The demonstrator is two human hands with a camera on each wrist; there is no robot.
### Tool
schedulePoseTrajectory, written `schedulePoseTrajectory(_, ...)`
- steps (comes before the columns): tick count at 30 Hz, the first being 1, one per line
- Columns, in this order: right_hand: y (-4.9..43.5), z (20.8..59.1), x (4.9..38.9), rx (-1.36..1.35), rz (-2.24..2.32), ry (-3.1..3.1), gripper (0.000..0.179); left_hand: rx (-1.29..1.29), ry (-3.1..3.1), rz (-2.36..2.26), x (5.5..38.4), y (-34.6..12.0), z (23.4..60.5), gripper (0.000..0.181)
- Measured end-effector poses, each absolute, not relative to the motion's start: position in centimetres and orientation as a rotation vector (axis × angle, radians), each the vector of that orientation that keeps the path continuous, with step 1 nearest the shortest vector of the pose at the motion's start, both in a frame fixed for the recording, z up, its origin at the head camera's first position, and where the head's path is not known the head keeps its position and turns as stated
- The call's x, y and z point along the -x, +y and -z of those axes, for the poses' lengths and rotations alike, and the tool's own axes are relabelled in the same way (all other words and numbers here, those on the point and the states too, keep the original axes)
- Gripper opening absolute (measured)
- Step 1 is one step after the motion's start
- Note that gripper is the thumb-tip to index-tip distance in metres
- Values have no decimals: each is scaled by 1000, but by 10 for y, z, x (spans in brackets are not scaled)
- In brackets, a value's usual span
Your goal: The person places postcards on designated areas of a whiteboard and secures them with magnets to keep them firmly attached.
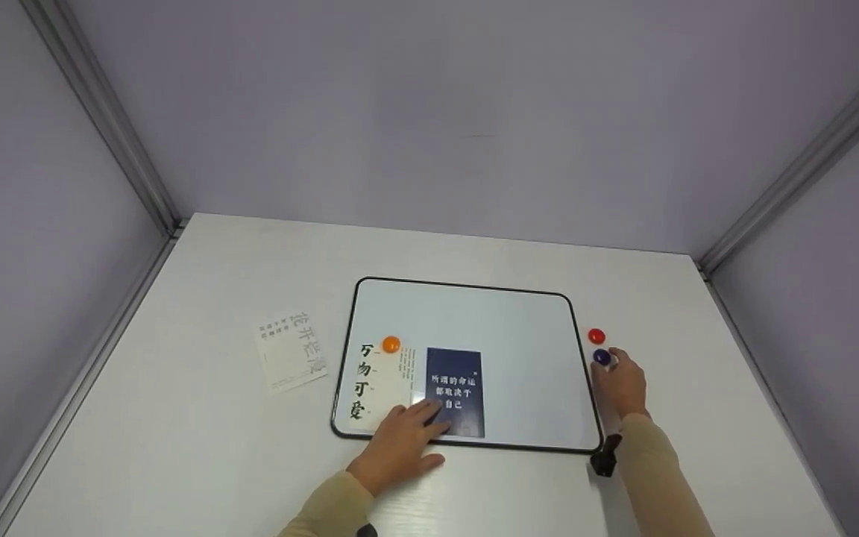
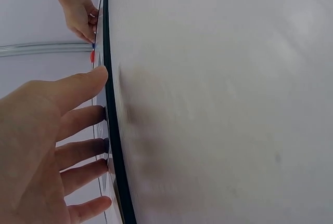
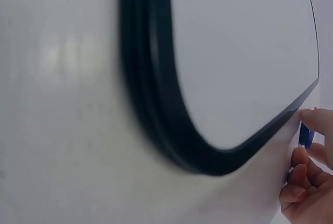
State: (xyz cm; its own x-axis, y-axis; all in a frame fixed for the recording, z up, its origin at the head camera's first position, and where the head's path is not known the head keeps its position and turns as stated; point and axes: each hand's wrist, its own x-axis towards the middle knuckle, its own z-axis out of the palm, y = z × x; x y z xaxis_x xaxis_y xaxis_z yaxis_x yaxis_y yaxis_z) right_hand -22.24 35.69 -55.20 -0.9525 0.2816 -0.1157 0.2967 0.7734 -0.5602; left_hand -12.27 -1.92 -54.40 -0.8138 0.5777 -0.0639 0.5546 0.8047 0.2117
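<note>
My left hand rests with spread, fairly straight fingers on the lower left of a dark blue card with white writing. That card lies on a black-framed whiteboard. Beside it on the board is a cream card with large black characters, an orange round magnet at its top edge. Just off the board's right edge, my right hand pinches a blue round magnet between thumb and fingers; the right wrist view shows the blue magnet partly covered by them.
A red round magnet sits on the white table just beyond the blue one. Left of the board lies a pale card with grey characters. Pale walls enclose the table at the back and both sides.
</note>
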Motion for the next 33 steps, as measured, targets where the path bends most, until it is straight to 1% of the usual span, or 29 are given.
schedulePoseTrajectory(11, 359, 555, 223, -499, 954, 2971, 45, -925, 2875, -229, 125, -19, 545, 53)
schedulePoseTrajectory(25, 359, 555, 221, -475, 959, 2980, 42, -933, 2889, -155, 121, -21, 544, 54)
schedulePoseTrajectory(33, 360, 553, 218, -427, 957, 3035, 41, -944, 2892, -245, 118, -25, 541, 52)
